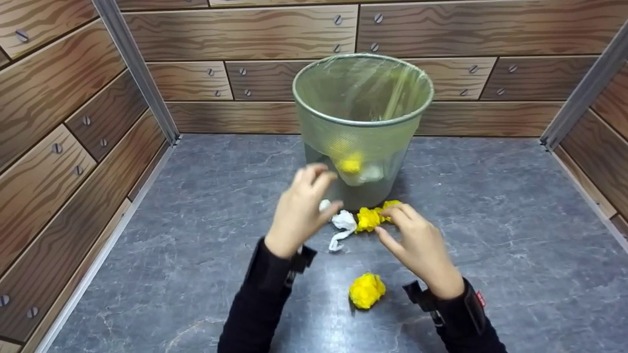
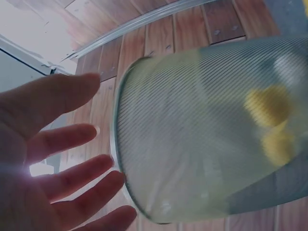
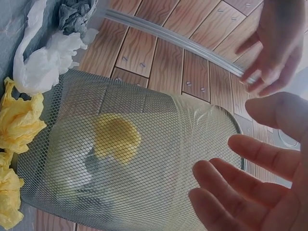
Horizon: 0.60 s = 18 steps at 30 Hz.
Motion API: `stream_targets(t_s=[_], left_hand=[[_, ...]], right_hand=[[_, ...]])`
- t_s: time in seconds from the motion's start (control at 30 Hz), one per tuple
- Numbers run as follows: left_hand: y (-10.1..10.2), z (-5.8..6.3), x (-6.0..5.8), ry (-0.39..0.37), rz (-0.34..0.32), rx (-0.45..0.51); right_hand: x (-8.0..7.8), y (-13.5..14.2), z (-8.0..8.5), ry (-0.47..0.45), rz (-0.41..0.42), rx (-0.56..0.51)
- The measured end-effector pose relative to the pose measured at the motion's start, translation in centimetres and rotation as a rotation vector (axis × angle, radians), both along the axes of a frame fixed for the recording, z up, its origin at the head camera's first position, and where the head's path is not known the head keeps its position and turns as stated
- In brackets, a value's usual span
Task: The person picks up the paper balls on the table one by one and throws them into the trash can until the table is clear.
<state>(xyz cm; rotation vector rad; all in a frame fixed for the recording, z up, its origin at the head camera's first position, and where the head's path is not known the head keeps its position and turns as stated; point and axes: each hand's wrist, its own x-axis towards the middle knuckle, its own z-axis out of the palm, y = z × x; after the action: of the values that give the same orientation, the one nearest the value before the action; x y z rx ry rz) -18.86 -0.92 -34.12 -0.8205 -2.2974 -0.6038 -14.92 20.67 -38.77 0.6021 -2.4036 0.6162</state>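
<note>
A mesh waste bin (image 1: 360, 120) with a see-through yellowish liner stands upright. Crumpled yellow (image 1: 351, 163) and white wads (image 1: 370, 174) show through its side. My left hand (image 1: 299, 211) hovers in front of the bin, fingers spread and loosely bent, holding nothing. On the right, my right hand (image 1: 417, 240) has relaxed fingers, their tips overlapping a crumpled yellow wad (image 1: 391, 204) in the head view; its palm is bare in the right wrist view. Another yellow wad (image 1: 368, 219) and a white wad with a twisted tail (image 1: 343, 220) lie at the bin's foot.
Nearer me, a lone yellow crumpled ball (image 1: 367, 290) rests on the grey marbled surface (image 1: 221, 274). A grey crumpled wad (image 3: 77, 18) lies beyond the white one. Wood-patterned panels (image 1: 240, 34) wall in the back and both sides.
</note>
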Motion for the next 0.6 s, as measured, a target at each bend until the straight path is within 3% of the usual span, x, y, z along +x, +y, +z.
stream_targets(t_s=[0.13, 0.27, 0.47, 0.6], left_hand=[[-0.1, -2.4, 0.8, -0.019, -0.004, -0.071], [-0.2, -4.0, 1.2, -0.04, 0.002, -0.119], [-0.6, -5.0, 1.2, -0.068, 0.023, -0.154], [-0.9, -5.2, 1.2, -0.107, 0.021, -0.174]], right_hand=[[0.1, -0.2, 0.1, 0.001, 0.014, 0.024], [0.1, -0.5, 0.1, -0.006, 0.023, 0.051], [0.1, -0.7, -0.3, -0.042, 0.048, 0.116], [0.3, -0.6, -0.6, -0.152, 0.115, 0.214]])
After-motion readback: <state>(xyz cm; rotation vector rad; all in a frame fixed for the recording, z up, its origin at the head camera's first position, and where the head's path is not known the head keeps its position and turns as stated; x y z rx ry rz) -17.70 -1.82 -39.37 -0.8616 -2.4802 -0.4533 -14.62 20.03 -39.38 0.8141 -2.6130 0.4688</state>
